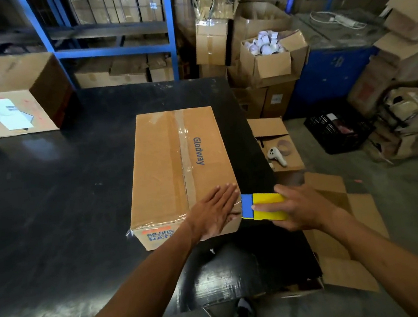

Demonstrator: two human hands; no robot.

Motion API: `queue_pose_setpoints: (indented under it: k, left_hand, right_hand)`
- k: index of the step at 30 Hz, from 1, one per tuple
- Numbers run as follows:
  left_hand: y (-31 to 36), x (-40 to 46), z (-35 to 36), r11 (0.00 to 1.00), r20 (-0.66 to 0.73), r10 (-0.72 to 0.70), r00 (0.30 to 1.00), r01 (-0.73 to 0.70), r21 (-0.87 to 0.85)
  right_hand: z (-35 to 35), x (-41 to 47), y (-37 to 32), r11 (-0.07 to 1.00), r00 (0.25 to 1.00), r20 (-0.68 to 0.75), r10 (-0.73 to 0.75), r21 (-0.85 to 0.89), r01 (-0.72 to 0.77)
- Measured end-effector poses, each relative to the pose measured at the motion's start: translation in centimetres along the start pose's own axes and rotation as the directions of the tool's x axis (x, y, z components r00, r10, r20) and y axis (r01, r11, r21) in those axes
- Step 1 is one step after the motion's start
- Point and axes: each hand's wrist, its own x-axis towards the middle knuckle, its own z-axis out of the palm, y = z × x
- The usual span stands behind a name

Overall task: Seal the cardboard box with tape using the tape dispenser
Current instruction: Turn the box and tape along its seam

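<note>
A brown cardboard box printed "Glodway" lies closed on the black table, with clear tape running along its centre seam and across its near top edge. My left hand lies flat, fingers spread, on the box's near right corner, pressing on the tape there. My right hand grips a yellow and blue tape dispenser just off the box's right side. The dispenser's blue end touches the box's near right edge. A strip of clear tape sticks out past the near left corner.
A second cardboard box with a paper label stands at the table's far left. Right of the table sit open cartons, one holding a white controller, another with white tape rolls. Flattened cardboard and a black crate lie on the floor; blue shelving behind.
</note>
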Motion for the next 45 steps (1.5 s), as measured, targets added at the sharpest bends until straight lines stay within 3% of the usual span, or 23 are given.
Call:
queue_pose_setpoints:
  k: [9,15,18,25,29,32,35,38,41,45]
  left_hand:
    - [-0.3,0.1,0.0,0.999,-0.016,0.023,1.0,-0.023,-0.023]
    - [0.0,0.0,-0.3,1.0,-0.015,-0.007,1.0,0.006,-0.031]
    - [0.2,0.0,-0.4,0.999,-0.015,-0.008,1.0,0.008,-0.04]
    - [0.3,0.9,-0.5,0.999,0.046,-0.034,0.998,0.036,-0.032]
    - [3.0,3.4,-1.2,0.974,0.016,-0.197,0.98,0.198,-0.11]
    - [3.6,4.2,-1.2,0.903,0.074,-0.389,0.918,0.396,-0.167]
    - [3.0,5.2,-1.6,0.714,0.255,-0.616,0.745,0.665,-0.217]
    - [3.1,6.3,-2.5,0.613,0.347,-0.676,0.65,0.757,-0.224]
    - [2.8,5.5,-2.9,0.642,0.384,-0.639,0.666,0.737,-0.212]
    - [0.6,0.9,-3.1,0.768,0.354,-0.511,0.784,0.6,-0.222]
  right_hand:
    - [0.4,-2.5,3.2,0.998,0.998,-0.016,-0.068,-0.018,0.067]
    - [2.2,-0.5,1.5,0.998,0.995,-0.084,-0.058,-0.042,0.054]
    - [3.2,-0.3,0.3,0.992,0.997,-0.051,-0.058,-0.118,0.052]
    - [5.8,0.6,-2.1,0.987,0.989,0.041,0.142,-0.076,-0.139]
    - [3.7,0.8,-0.6,0.968,0.969,0.014,0.245,-0.065,-0.243]
    - [2.4,0.5,0.2,0.937,0.938,0.005,0.347,-0.036,-0.347]
    - [1.2,0.2,0.3,0.883,0.88,0.083,0.468,0.001,-0.47]
    - [1.1,0.3,0.9,0.823,0.827,0.041,0.56,0.088,-0.561]
    - [0.6,1.3,0.8,0.765,0.779,-0.023,0.626,0.21,-0.609]
    - [-0.1,3.8,0.1,0.7,0.725,-0.129,0.677,0.418,-0.579]
